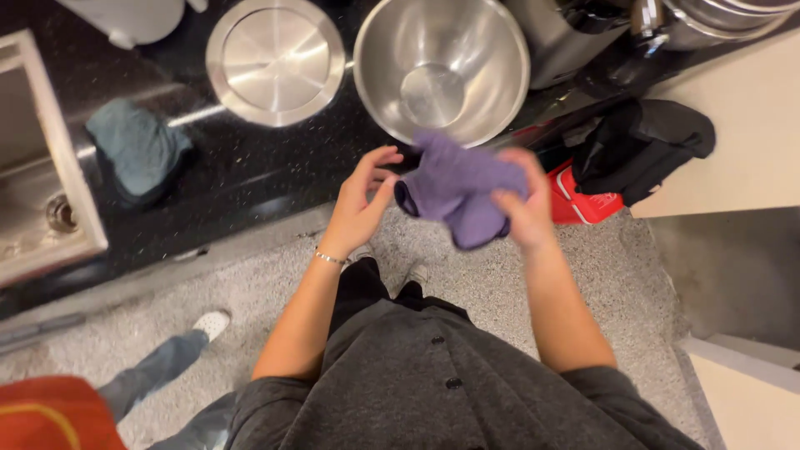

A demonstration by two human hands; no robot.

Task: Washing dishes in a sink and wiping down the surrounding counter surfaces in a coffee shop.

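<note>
Black speckled counter (250, 171) runs across the top of the view, with a steel sink (37, 179) sunk into it at the left. On the counter stand a big steel bowl (442, 67), open side up, and just left of it a round steel lid (275, 60) lying flat. A blue-grey rag (137, 150) lies crumpled between the lid and the sink. To the right a black bag (646, 146) slumps over the counter's end, and a red box (583, 200) shows just below it.

The person stands on a grey speckled floor (267, 292), dressed in a dark grey buttoned shirt (433, 383). Both hands are raised in front of the counter's edge, just below the bowl. The right hand (525, 208) has its grip pinched on a purple cloth (458, 187), thumb over the bunched fabric, which hangs in folds between the two hands. The left hand (362, 204), with a thin bracelet (329, 258) at the wrist, is spread, fingers curled loosely toward the cloth's left edge, close to it or barely touching; I cannot tell which.

At lower left another person's jeans leg (158, 367) and white shoe (210, 322) show on the floor.
</note>
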